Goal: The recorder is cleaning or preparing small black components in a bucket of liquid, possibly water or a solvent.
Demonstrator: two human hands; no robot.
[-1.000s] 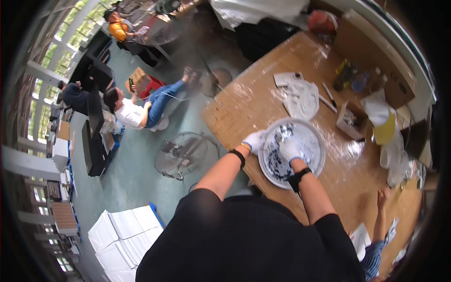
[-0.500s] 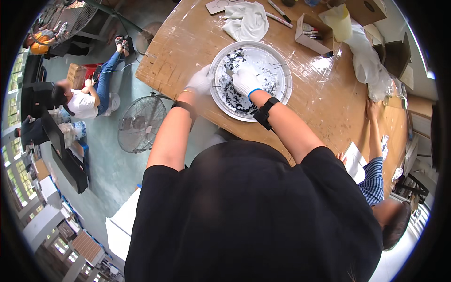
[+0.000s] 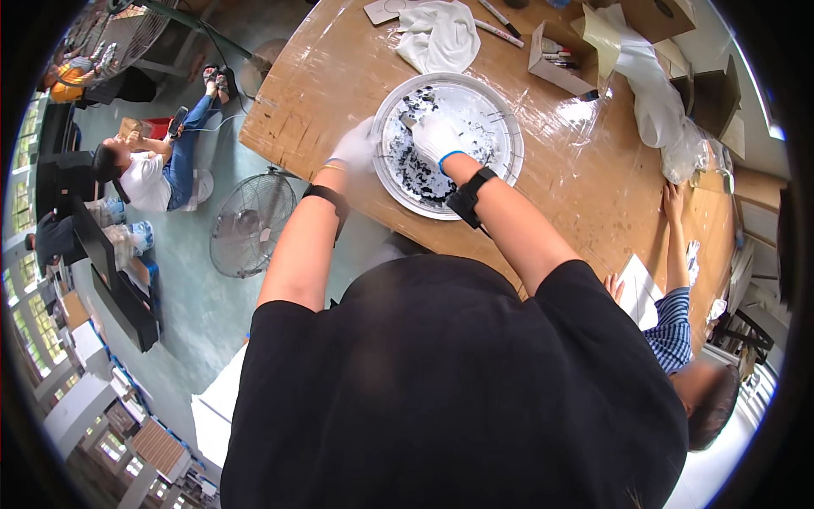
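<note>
A round dish with a pale rim sits on the wooden table. Black flakes and patches are scattered over its white inside, thickest at the left and lower side. My right hand, in a white glove, is closed over the dish's middle. From its fingers sticks the grey tip of a small tool; the rest is hidden in the glove, so its kind does not show. My left hand, also in a white glove, is at the dish's left rim, its fingers smeared by motion.
A white cloth lies beyond the dish, near a marker pen. At the right stand a cardboard box of pens and crumpled plastic. Another person's arm rests on the table. A floor fan stands left.
My right hand and the tool tip have shifted slightly up and left. My left hand has moved a little left and blurred more. The dish appears slightly further left in view.
</note>
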